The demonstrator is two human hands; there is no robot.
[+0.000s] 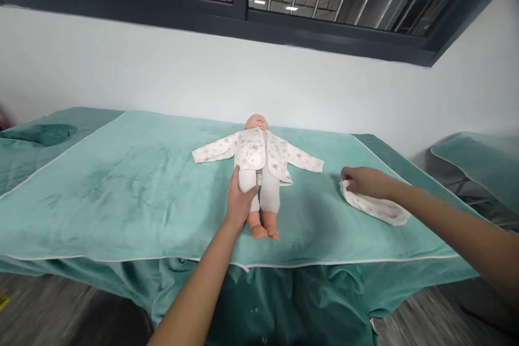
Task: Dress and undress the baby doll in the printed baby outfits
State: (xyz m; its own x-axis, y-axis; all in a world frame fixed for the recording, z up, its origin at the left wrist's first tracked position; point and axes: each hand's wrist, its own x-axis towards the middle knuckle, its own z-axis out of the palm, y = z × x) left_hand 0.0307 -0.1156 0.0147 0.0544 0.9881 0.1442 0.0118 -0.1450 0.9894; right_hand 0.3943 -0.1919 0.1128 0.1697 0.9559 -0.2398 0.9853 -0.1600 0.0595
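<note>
A baby doll (270, 194) lies on its back on the padded green table, head toward the wall and bare feet toward me. It wears a white patterned jacket (252, 152) with both sleeves spread wide, and white trousers. My left hand (240, 200) is wrapped round the doll's leg on the left, thumb across the front of it. Over to the right, my right hand (363, 181) has its fingers closed on the end of a folded white patterned garment (381, 209) lying on the cover. How that garment is cut cannot be made out.
The light green cover (121, 200) with white piping spreads over the table, and darker green cloth (284, 297) hangs at the front. Behind the table are a white wall (162, 70) and a dark window frame (239, 16). Another green-covered surface (482, 157) stands at the right.
</note>
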